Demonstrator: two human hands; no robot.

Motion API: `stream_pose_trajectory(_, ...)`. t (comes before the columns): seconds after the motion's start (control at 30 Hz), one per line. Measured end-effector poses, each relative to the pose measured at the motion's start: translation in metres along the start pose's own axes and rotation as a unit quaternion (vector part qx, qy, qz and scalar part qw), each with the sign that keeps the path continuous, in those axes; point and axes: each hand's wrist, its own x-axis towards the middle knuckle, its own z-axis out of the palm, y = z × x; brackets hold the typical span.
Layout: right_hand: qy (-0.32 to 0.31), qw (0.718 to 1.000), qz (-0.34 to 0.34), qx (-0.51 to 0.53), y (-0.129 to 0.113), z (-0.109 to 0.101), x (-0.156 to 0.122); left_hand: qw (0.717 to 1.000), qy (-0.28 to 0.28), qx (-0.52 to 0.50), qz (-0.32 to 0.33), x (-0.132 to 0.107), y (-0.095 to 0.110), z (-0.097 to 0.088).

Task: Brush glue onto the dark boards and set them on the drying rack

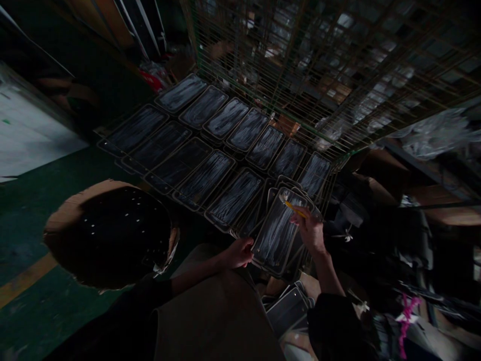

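Note:
Beneath my hands is a dark rectangular panel (275, 235) with rounded corners and a pale rim, streaked lengthwise with a whitish coating. My right hand (311, 230) grips a yellow-handled brush (295, 208), whose pale tip touches the panel near its far end. At the panel's near left corner, my left hand (241, 252) is closed, the fingers curled against the edge; whether it pinches the rim is hard to see. Other similar panels (235, 195) lie in two rows to the left and beyond, most with whitish streaks.
A wire mesh cage wall (293, 115) rises behind the panels. To the left, a round dark container (116, 230) with a torn cardboard rim stands on the green floor (41, 195). More panels (287, 311) are stacked low at the front. Dark clutter and clear plastic (432, 135) fill the right side.

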Motion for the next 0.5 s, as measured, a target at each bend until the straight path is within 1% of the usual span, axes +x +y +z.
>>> stream_pose_trajectory(0.1, -0.073, 0.995, 0.045, 0.06, -0.011, -0.003, -0.031, 1.0, 0.004, 0.007, -0.019, 0.008, -0.011, 0.001)
stream_pose_trajectory(0.2, -0.144, 0.978, 0.092, 0.12, -0.028, -0.011, -0.062, 1.0, 0.002, -0.002, -0.02, 0.012, -0.016, 0.002)
stream_pose_trajectory(0.27, -0.176, 0.965, 0.115, 0.158, -0.038, -0.014, -0.078, 1.0, -0.001, -0.007, -0.015, 0.011, -0.016, 0.001)
stream_pose_trajectory(0.33, -0.199, 0.951, 0.134, 0.193, -0.044, -0.015, -0.09, 1.0, 0.001, -0.01, -0.013, 0.009, -0.013, 0.001)
stream_pose_trajectory(0.4, -0.218, 0.939, 0.148, 0.22, -0.043, -0.014, -0.096, 1.0, 0.006, -0.013, -0.02, 0.006, -0.01, 0.001)
stream_pose_trajectory(0.47, -0.213, 0.936, 0.154, 0.234, -0.037, -0.012, -0.096, 0.999, 0.009, -0.015, -0.03, 0.005, -0.008, 0.001)
stream_pose_trajectory(0.5, -0.197, 0.94, 0.153, 0.233, -0.033, -0.011, -0.095, 0.999, 0.011, -0.013, -0.033, 0.005, -0.007, 0.001)
